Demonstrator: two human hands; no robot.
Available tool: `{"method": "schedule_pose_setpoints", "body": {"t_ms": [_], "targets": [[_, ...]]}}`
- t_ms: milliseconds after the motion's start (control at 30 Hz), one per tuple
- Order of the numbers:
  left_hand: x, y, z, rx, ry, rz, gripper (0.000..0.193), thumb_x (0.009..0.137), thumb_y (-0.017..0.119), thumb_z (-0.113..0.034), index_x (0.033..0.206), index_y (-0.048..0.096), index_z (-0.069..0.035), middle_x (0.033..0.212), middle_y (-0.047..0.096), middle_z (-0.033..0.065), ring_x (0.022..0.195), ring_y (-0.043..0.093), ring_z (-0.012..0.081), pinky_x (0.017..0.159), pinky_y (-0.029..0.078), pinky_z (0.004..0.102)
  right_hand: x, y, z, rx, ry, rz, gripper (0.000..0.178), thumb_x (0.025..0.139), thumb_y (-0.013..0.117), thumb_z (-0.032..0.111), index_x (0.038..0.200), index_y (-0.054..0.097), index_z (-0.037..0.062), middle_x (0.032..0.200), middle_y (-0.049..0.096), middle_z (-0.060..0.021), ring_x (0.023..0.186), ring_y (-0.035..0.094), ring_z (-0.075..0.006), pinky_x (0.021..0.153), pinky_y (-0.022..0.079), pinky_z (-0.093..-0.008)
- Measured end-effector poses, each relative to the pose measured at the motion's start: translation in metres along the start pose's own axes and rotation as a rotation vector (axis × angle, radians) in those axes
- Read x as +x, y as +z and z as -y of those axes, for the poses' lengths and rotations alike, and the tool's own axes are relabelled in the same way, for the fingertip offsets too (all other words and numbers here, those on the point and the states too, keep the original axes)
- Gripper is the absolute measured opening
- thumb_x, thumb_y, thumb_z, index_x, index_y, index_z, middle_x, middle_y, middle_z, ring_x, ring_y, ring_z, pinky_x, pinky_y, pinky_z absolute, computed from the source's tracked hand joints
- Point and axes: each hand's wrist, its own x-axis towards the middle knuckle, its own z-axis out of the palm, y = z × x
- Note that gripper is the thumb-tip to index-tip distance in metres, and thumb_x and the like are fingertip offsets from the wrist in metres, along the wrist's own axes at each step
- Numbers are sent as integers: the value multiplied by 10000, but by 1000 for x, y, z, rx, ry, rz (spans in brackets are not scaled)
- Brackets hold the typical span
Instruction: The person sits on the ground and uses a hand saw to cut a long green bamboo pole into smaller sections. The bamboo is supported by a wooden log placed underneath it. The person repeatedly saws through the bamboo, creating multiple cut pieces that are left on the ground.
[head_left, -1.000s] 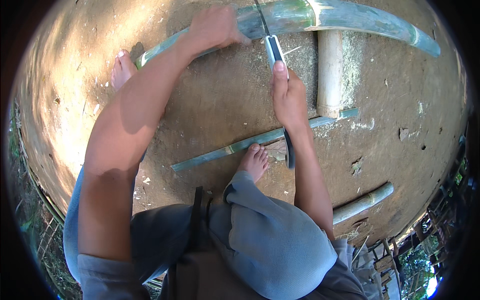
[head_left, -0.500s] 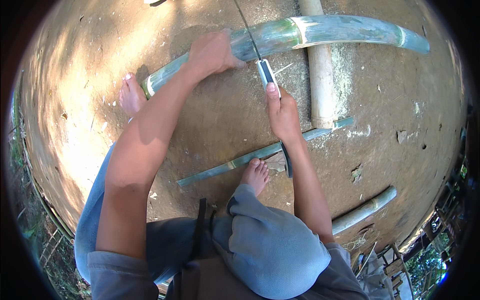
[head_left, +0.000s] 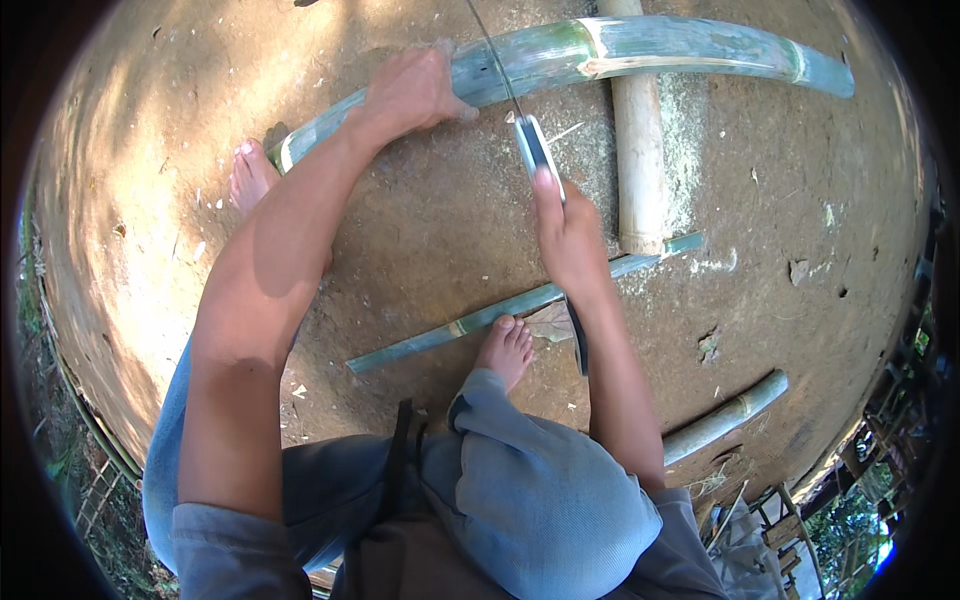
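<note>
A thick green bamboo pole lies across the far part of the ground. My left hand is wrapped over it, left of the saw, pressing it from above. My right hand is closed round the handle of a hand saw, thumb along its light-and-dark grip. The thin blade crosses the pole just right of my left hand; how deep it sits in the bamboo cannot be told. Beneath the pole, a pale dry bamboo log lies crosswise as a support.
Pale sawdust is scattered beside the log. A split bamboo strip lies by my bare foot, its right end at the log. My other foot is at the pole's left end. Lower right lies a short bamboo piece.
My right hand has drawn the saw slightly back toward me. My left hand stays on the pole. The whole view has shifted a little.
</note>
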Motion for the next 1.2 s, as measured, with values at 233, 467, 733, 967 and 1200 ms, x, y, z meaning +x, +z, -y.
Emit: {"method": "schedule_pose_setpoints", "body": {"t_ms": [233,467,733,967,1200], "targets": [[3,0,-10,-22,-71,108,797,603,882,-474,1132,645,73,959,712,298,936,707,412,876,550,475,-70,1,-56,27,32,-39,539,1051,487,447,1121,622,-70,655,599,-211,608,631,-363,602,476,-455],[7,-6,9,-4,-43,109,763,619,879,-448,1120,645,78,978,711,298,892,710,429,826,560,474,-73,-4,-35,46,19,2,623,1080,367,520,864,588,-20,625,501,-57,583,514,-137,516,387,-331],[9,2,-5,24,-1,36,831,614,881,-436,1225,618,62,962,715,292,913,712,426,836,559,476,18,5,-17,-25,5,-14,598,1067,405,502,964,624,-46,659,572,-171,632,608,-298,586,444,-441],[11,-7,-8,5,-69,86,779,611,884,-425,1177,634,47,920,721,276,881,713,419,822,554,487,-91,-3,-71,74,-77,-88,647,1063,374,565,860,576,-15,646,503,-52,599,496,-126,514,375,-338],[-9,11,-16,49,-1,-71,783,617,891,-376,1202,604,59,926,717,259,870,699,406,840,531,466,41,7,2,-19,-18,-39,638,1059,448,522,963,652,-75,731,626,-282,735,669,-446,681,492,-507]]}}
